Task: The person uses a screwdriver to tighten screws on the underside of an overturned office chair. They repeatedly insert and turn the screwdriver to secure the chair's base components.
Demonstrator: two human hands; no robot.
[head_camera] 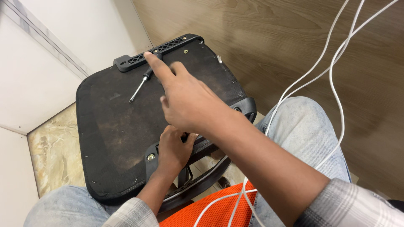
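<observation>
An upturned black chair seat [113,126] rests across my knees, its dark underside facing up. A screwdriver [141,84] lies on that underside near the far edge. My right hand [189,101] reaches over the seat, its index finger stretched out and touching the screwdriver's black handle; I cannot see whether other fingers grip it. My left hand [172,151] sits under the right forearm, clasped around a black bracket [153,153] at the seat's near edge. Another black plastic bracket [155,50] runs along the far edge.
White cables [336,84] hang across the right side and over my right jeans leg [303,134]. An orange mesh piece [219,210] lies between my knees. Wooden floor lies to the right, white panels to the left, marbled tile at lower left.
</observation>
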